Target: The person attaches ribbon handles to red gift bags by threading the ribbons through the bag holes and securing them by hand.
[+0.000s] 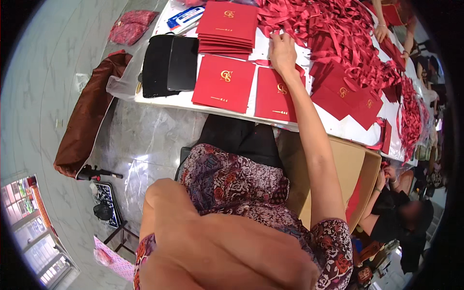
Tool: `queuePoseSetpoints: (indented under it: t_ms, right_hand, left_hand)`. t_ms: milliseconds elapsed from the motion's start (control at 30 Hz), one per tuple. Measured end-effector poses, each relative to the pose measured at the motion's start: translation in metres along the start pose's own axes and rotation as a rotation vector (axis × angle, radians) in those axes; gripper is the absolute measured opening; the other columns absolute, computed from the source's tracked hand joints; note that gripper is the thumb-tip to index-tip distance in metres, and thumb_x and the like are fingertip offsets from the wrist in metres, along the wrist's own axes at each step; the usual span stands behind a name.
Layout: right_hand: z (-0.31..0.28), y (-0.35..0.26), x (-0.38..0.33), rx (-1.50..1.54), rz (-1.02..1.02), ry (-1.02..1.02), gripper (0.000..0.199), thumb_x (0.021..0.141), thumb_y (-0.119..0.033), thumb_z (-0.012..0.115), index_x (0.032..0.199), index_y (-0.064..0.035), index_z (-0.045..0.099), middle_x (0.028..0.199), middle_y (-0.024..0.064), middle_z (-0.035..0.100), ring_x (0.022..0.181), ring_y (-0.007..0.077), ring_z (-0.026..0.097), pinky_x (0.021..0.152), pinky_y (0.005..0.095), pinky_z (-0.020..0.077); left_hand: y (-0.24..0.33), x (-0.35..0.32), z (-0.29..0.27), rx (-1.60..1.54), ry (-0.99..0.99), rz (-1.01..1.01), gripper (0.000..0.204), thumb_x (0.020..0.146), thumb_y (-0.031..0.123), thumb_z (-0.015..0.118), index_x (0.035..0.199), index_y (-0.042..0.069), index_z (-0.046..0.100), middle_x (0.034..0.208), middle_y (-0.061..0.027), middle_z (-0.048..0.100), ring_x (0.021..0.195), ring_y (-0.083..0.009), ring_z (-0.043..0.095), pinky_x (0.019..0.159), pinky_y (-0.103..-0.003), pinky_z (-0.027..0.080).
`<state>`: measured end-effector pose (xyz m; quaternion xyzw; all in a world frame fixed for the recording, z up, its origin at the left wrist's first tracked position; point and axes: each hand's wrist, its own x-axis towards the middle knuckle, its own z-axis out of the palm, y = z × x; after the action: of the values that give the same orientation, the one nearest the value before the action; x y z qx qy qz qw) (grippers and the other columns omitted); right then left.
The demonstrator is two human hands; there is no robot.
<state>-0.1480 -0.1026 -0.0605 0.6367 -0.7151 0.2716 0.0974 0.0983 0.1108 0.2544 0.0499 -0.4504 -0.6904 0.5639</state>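
My right hand (283, 52) reaches across the white table to the near edge of a heap of red ribbons (333, 24). Its fingers are bent together on a ribbon there; the fingertips are partly hidden. Beneath that forearm lies a red square card sleeve (273, 96) with a gold emblem. Another red sleeve (224, 82) lies to its left, below a stack of the same sleeves (227, 24). My left hand (232, 251) is raised very close to the camera, large and blurred, away from the table. Its fingers are not clear.
More red sleeves (340, 92) lie at right, partly under ribbons. A black pouch (157, 65) and a dark flat case (182, 64) sit at the left edge. An open cardboard box (355, 164) stands beside my lap. Another person's hands (382, 34) work at far right; one person (411, 217) sits lower right.
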Motion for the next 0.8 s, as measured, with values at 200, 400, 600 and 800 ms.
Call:
queuePoseSetpoints:
  t_ms: [200,400,600,800]
  right_hand:
    - [-0.01,0.003,-0.001,0.075,-0.032,-0.024,0.017,0.089,-0.014,0.064,0.103,-0.0064,0.067,0.099,0.0159,0.06,0.097,0.0367,0.057,0.084,0.046,0.049]
    - [-0.012,0.002,0.0,0.111,-0.047,-0.012,0.01,0.087,-0.012,0.064,0.095,-0.0055,0.066,0.096,0.0151,0.061,0.093,0.0374,0.058,0.082,0.0459,0.0486]
    - [-0.015,0.001,-0.003,0.101,-0.096,0.036,0.01,0.087,-0.01,0.062,0.095,-0.0029,0.064,0.093,0.019,0.06,0.089,0.039,0.058,0.08,0.0471,0.0478]
    - [-0.035,-0.017,-0.008,0.231,0.057,-0.05,0.017,0.088,-0.015,0.064,0.098,-0.0025,0.064,0.097,0.0187,0.061,0.092,0.0383,0.061,0.082,0.0477,0.0497]
  left_hand:
    - [0.001,-0.011,-0.006,0.056,0.023,0.036,0.017,0.088,0.01,0.071,0.083,0.007,0.055,0.066,-0.0167,0.069,0.05,-0.0172,0.056,0.04,-0.023,0.042]
    - [-0.005,-0.017,0.001,0.146,0.132,0.115,0.017,0.085,0.009,0.074,0.082,0.008,0.057,0.068,-0.0134,0.069,0.054,-0.016,0.055,0.042,-0.023,0.042]
    - [-0.014,-0.015,0.008,0.215,0.206,0.203,0.017,0.082,0.008,0.077,0.081,0.008,0.06,0.07,-0.0101,0.069,0.059,-0.0149,0.055,0.043,-0.023,0.041]
    - [0.003,0.002,-0.032,0.227,-0.15,0.131,0.019,0.075,0.008,0.081,0.08,0.01,0.063,0.077,-0.005,0.07,0.067,-0.0134,0.055,0.048,-0.023,0.042]
